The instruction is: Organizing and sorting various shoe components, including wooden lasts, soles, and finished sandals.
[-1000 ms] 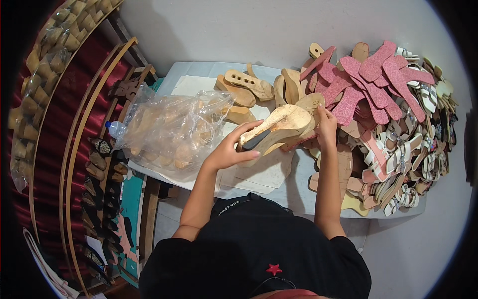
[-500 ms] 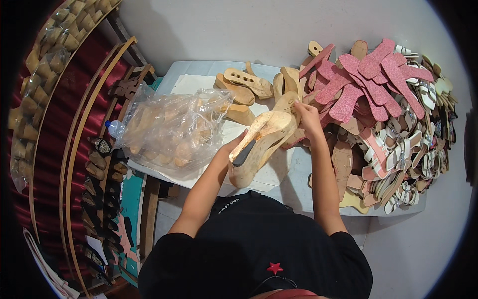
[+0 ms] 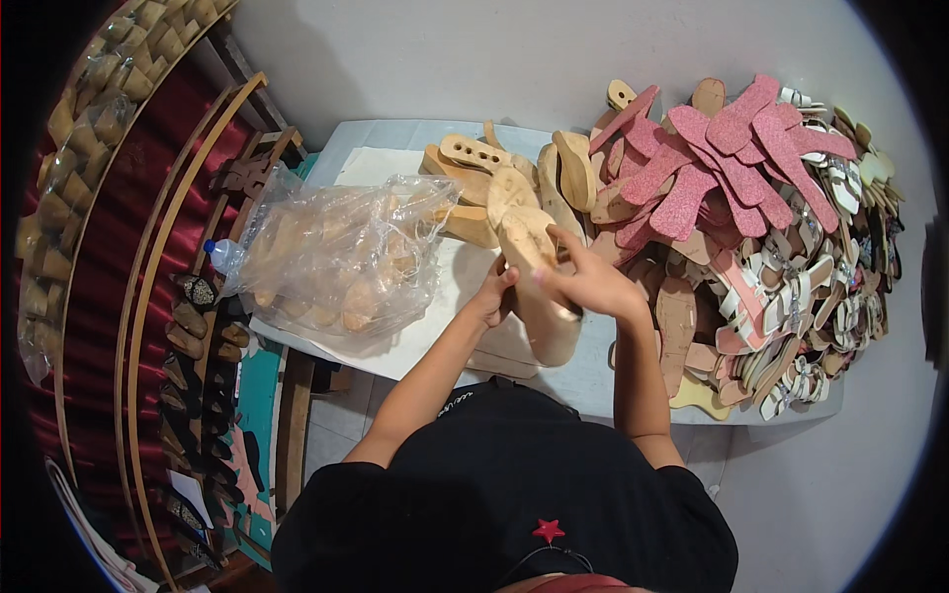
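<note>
Over the near middle of the table I hold a pale wooden shoe last (image 3: 550,334) between both hands, its thick end toward me. My left hand (image 3: 494,295) grips its left side, thumb up. My right hand (image 3: 597,281) lies across its upper right side with fingers curled on it. Just beyond, another wooden last (image 3: 512,190) overlaps it in view; I cannot tell whether the two are joined. More lasts lie past my hands: a holed piece (image 3: 478,152), a last (image 3: 467,225) on its side and a last (image 3: 575,170) at the right.
A clear plastic bag (image 3: 341,257) of lasts lies at the left, beside a blue-capped bottle (image 3: 225,255). At the right rise pink glittery sole pieces (image 3: 727,148) and a heap of sandals (image 3: 791,306). Racks of shoes (image 3: 188,326) stand left of the table (image 3: 371,133).
The held last has turned more upright, and its black patch no longer shows. My right hand has come nearer to me onto its side; my left hand has shifted right.
</note>
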`<state>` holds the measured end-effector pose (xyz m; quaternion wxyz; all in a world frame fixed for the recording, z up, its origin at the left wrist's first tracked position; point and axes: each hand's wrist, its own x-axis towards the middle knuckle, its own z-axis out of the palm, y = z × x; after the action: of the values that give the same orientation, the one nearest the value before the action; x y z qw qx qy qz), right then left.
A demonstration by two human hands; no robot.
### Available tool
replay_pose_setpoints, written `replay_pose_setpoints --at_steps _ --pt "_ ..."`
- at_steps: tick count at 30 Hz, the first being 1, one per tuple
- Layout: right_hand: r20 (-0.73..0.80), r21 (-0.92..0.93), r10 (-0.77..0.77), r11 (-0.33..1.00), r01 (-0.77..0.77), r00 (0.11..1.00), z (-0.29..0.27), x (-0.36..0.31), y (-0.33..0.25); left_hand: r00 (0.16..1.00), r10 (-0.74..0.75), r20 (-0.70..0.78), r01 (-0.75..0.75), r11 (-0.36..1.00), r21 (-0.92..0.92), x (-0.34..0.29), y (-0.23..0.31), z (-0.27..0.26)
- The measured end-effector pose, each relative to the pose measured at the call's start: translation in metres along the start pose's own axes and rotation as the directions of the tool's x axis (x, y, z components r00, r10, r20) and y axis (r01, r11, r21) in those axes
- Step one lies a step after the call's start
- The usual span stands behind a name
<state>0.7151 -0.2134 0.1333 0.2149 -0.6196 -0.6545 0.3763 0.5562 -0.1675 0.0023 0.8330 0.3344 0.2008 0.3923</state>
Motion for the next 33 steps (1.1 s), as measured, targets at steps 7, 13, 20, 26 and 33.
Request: replay_pose_setpoints --at_steps 7,13,20,26,33 --pt "0.122 -0.076 -0.105 0.991 0.114 0.987 -0.016 -0.011 0.014 0.987 0.127 -0.099 -0.125 0.992 0.031 0.001 0.013 0.007" --pt "0.167 -0.139 -0.094 0.983 0.118 0.982 -0.012 -0.013 0.008 0.998 0.056 0.04 -0.052 0.994 -0.091 -0.001 0.024 0.003" --pt "0.132 0.027 -0.205 0.979 0.204 0.97 -0.012 -0.003 0.025 0.993 0.113 -0.039 -0.111 0.993 0.051 -0.004 0.026 0.004" --pt "0.007 0.607 0.04 0.794 -0.036 0.999 -0.011 0.01 0.054 0.984 0.075 -0.162 -0.057 0.992 0.115 -0.015 0.03 -0.003" --pt "-0.074 0.902 0.132 0.431 0.01 0.988 0.006 0.021 0.077 0.983 0.125 -0.133 -0.079 0.949 0.305 -0.015 0.034 -0.008"
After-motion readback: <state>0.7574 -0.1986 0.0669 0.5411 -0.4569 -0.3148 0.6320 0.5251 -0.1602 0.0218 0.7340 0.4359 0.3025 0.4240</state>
